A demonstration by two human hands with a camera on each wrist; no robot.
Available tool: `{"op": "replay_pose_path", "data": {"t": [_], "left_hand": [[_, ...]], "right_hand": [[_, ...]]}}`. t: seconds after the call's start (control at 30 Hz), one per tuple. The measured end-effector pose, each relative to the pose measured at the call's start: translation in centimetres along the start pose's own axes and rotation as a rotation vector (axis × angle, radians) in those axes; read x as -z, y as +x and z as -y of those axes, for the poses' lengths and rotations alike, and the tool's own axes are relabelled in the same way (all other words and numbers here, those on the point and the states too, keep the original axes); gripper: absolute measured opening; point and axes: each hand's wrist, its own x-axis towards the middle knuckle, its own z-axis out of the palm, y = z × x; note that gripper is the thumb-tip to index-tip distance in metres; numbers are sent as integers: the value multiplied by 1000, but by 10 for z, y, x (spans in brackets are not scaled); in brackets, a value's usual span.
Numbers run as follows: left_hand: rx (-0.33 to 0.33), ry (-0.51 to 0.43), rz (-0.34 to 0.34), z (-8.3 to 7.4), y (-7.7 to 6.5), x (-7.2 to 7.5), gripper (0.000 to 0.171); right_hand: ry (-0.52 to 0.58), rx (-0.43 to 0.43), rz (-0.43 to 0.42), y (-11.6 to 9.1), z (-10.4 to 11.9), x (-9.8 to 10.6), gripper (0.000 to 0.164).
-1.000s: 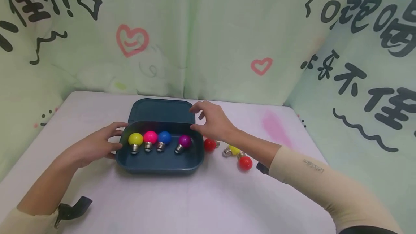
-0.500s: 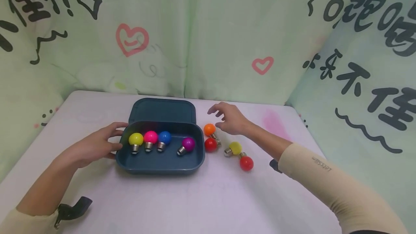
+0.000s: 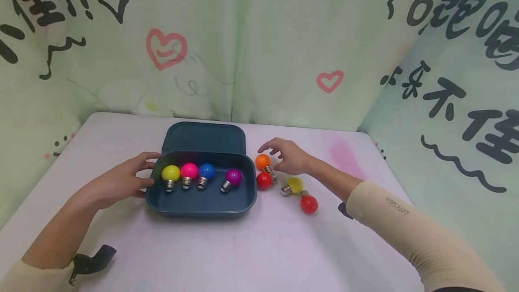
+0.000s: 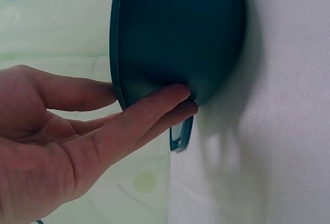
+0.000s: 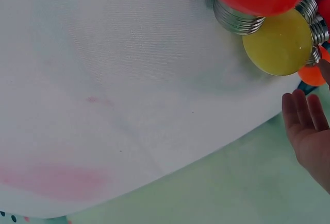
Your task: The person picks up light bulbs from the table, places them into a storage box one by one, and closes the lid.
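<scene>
In the head view my left hand is at the left end of a dark teal box, its fairly straight fingers against the outer wall; the left wrist view shows fingertips on that wall. A yellow bulb, a pink bulb, a blue bulb and a purple bulb lie inside. My right hand hovers just right of the box, thumb and fingers spread around the back of an orange bulb, holding nothing. A red bulb lies right in front of the orange one.
The box's lid is folded back behind it. Farther right on the white-covered table lie another yellow bulb and another red bulb. A pale green curtain hangs behind the table.
My right hand has gone from over the box's right edge to the orange bulb, dipping lower lately. The purple bulb has rolled slightly inside the box. My left hand has stayed in place.
</scene>
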Motion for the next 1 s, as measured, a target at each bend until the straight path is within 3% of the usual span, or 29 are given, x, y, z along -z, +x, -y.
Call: {"op": "replay_pose_path", "data": {"t": [0.4, 1.0], "left_hand": [[3, 0, -2, 0, 0, 0, 67], [9, 13, -7, 0, 0, 0, 68]], "right_hand": [[23, -18, 58, 2, -8, -7, 66], [39, -44, 64, 8, -6, -15, 70]]}}
